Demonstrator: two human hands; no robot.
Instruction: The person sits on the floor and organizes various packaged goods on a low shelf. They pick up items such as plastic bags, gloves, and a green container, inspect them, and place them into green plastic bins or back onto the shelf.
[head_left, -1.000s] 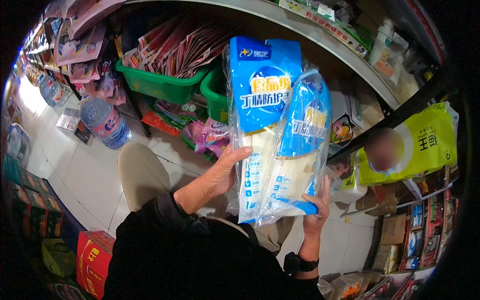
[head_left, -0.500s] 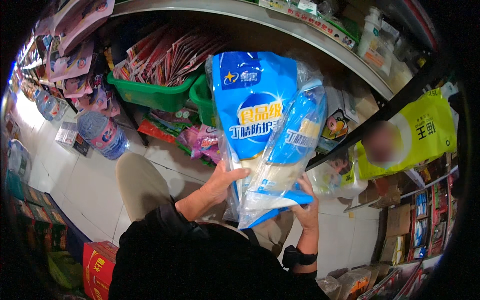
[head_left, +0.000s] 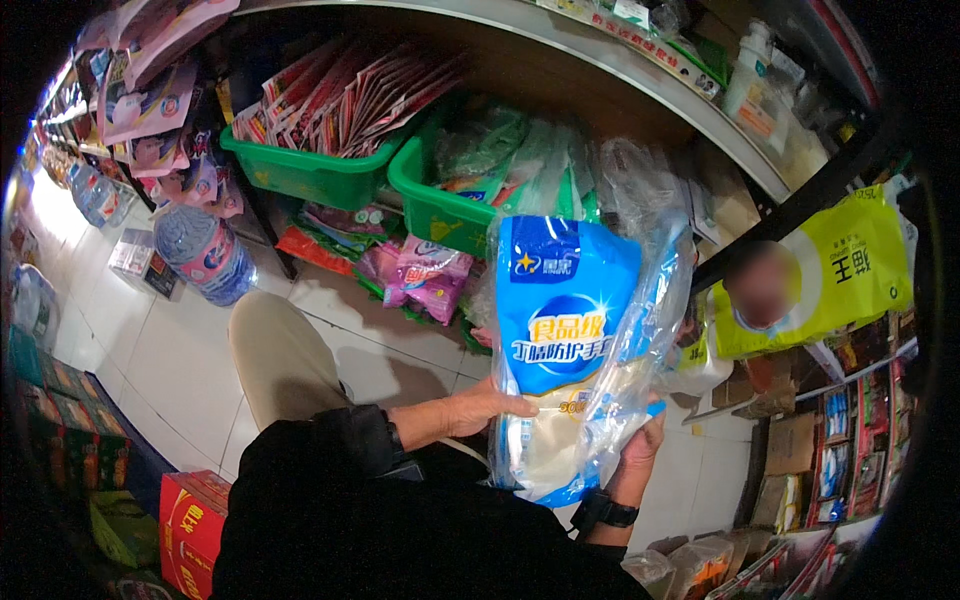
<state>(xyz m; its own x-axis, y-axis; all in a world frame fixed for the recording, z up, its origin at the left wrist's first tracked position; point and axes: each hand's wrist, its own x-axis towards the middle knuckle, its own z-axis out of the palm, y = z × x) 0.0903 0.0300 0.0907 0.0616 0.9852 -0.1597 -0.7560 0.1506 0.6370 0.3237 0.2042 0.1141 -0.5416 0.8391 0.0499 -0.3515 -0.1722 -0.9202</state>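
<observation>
Blue-and-white packet (head_left: 565,345) upright before torso, below right green basket (head_left: 440,218). Left hand (head_left: 478,408) clamped on its left edge, thumb across front. Clear-wrapped packet (head_left: 655,335) overlaps its right side; right hand (head_left: 642,445) grips lower end. Hands apart. Farther left, water bottle (head_left: 207,262) on floor.

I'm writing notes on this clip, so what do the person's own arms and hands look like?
The left hand and right hand are bare. Black sleeves cover the arms. A black, watch-like band circles the right wrist; a dark edge at the left could be a band or cuff.
</observation>
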